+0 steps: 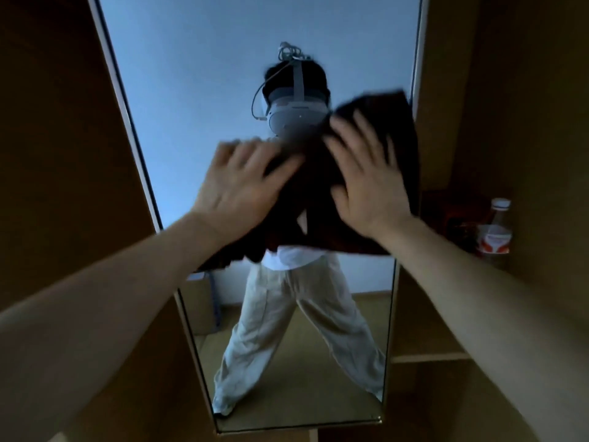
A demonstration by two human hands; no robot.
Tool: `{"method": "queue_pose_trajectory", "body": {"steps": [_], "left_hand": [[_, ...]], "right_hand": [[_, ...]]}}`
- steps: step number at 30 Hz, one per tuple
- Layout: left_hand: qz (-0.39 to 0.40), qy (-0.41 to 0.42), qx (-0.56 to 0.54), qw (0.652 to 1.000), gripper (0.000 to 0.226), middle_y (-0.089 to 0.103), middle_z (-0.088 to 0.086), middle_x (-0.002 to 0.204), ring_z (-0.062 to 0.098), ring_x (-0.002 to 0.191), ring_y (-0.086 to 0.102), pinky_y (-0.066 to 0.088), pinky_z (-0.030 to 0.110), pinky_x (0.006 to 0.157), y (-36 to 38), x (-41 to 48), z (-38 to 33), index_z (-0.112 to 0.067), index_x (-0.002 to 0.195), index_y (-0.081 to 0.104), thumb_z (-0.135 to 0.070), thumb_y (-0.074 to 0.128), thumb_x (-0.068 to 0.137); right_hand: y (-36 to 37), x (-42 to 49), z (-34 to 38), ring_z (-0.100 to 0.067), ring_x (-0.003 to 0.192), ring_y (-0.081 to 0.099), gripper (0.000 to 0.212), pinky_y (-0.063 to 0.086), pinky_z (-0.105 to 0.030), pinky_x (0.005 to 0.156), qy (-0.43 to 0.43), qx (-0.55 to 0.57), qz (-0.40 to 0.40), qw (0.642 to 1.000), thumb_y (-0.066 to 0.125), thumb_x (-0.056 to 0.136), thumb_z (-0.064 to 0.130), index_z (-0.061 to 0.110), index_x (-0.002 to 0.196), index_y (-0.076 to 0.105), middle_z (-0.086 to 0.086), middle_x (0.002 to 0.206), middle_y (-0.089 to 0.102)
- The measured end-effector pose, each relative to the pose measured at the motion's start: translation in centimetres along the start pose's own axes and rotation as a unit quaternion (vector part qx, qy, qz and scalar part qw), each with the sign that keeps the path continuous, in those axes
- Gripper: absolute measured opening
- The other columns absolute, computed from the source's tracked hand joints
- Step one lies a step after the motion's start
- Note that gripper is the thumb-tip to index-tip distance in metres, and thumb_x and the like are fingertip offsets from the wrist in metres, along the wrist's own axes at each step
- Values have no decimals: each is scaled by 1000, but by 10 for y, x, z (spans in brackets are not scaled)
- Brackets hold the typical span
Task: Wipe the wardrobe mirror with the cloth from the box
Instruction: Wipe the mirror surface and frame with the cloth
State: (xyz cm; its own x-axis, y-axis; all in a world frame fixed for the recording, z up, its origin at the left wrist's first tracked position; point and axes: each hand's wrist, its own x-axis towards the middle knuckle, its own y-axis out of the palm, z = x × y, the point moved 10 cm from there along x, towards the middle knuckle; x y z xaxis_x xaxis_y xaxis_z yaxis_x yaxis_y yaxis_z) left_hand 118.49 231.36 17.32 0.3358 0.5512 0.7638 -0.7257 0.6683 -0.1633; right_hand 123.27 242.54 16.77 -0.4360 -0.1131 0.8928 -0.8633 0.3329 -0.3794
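Big picture first: the wardrobe (57, 154) fills the frame in dark brown panels, and set into it is the tall mirror (197, 90), running from the top edge almost to the bottom, its pale frame leaning in with the wide lens. In the glass there is a reflected person in light trousers, feet planted wide, and what looks like a cardboard box (199, 301) reflected low on the left.

Now the action: the dark cloth (382, 129) is spread flat across the middle of the mirror, its upper right corner reaching the frame edge and its lower hem hanging in folds. Both arms are stretched out to it. The right hand (366, 183) lies palm-down on the cloth with fingers splayed, pressing rather than gripping. The left hand (242, 183) is on the cloth's left edge, fingers spread too and blurred; it seems to press flat, not clench.

Off to the right, on a shelf (430, 357) recess, stands a bottle (495, 231) with a white cap and a red-and-white label.

The risks, as I read it: with open palms and nothing pinched, the cloth could slide out and drop if pressure eases. A wide sweep rightwards might carry an elbow or the cloth toward that bottle. And leaning hard on the glass could strain the panel.
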Motion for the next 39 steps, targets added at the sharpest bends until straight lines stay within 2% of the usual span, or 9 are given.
{"method": "queue_pose_trajectory", "body": {"steps": [3, 7, 9, 12, 15, 19, 24, 30, 39], "left_hand": [[-26, -110, 36, 993, 36, 63, 14, 109, 33, 88, 53, 36, 40, 72, -12, 54, 36, -23, 123, 61, -27, 49, 89], [-46, -246, -3, 968, 36, 60, 15, 115, 27, 94, 32, 32, 40, 74, -7, 60, 29, -22, 122, 60, -26, 49, 88], [-44, -216, -22, 975, 39, 57, 18, 120, 29, 96, 33, 31, 42, 75, 2, 38, 6, -21, 126, 58, -23, 55, 87], [-36, -107, -35, 993, 46, 51, 17, 124, 35, 101, 40, 36, 47, 79, 17, -14, -38, -21, 129, 52, -23, 65, 85], [13, -11, -66, 998, 41, 44, 10, 124, 32, 103, 43, 42, 49, 83, 30, -72, -90, -23, 130, 49, -22, 54, 89], [21, 26, -79, 996, 39, 46, 8, 120, 28, 96, 47, 40, 44, 81, 29, -85, -100, -22, 127, 51, -20, 55, 88], [-40, -38, -41, 998, 35, 55, 16, 116, 33, 95, 40, 33, 46, 78, 10, 2, -43, -19, 123, 57, -19, 52, 88], [-82, -236, -19, 968, 38, 60, 14, 115, 25, 95, 32, 34, 40, 76, -5, 84, 34, -23, 125, 59, -26, 47, 89], [-62, -225, 13, 972, 40, 59, 15, 118, 25, 97, 34, 37, 41, 79, -1, 65, 21, -20, 127, 58, -38, 52, 91]], "right_hand": [[-29, 55, -22, -29, 145, 15, 64, 11, -49, 114, 74, -2, -41, 996, 42, 80, 26, 13, 143, 37, -6, 156, 25], [-31, 51, -25, -30, 144, 18, 64, 11, -48, 115, 131, 13, -94, 987, 42, 81, 23, 11, 144, 38, -8, 155, 27], [-19, 19, -19, -31, 143, 21, 62, 14, -50, 115, 143, 25, -115, 983, 46, 82, 24, 9, 142, 39, -10, 153, 30], [18, -55, -4, -30, 144, 16, 63, 9, -49, 117, 158, 45, -68, 984, 45, 84, 26, 11, 144, 31, -9, 154, 26], [52, -131, 21, -29, 143, 16, 63, 7, -47, 116, 158, 16, 15, 987, 41, 84, 30, 14, 143, 27, -5, 153, 22], [54, -143, 26, -29, 142, 18, 60, 12, -50, 114, 121, 24, 45, 991, 41, 83, 29, 14, 140, 31, -4, 151, 23], [0, -38, -11, -28, 142, 18, 62, 17, -53, 111, 84, 51, -22, 995, 44, 77, 24, 8, 137, 40, -8, 152, 30], [-53, 76, -46, -29, 143, 25, 59, 17, -46, 115, 98, 21, -125, 987, 41, 79, 22, 10, 136, 47, -7, 151, 34], [-43, 55, -33, -32, 141, 28, 61, 15, -46, 114, 59, 40, -169, 983, 51, 75, 22, 8, 134, 50, -9, 149, 39]]}}
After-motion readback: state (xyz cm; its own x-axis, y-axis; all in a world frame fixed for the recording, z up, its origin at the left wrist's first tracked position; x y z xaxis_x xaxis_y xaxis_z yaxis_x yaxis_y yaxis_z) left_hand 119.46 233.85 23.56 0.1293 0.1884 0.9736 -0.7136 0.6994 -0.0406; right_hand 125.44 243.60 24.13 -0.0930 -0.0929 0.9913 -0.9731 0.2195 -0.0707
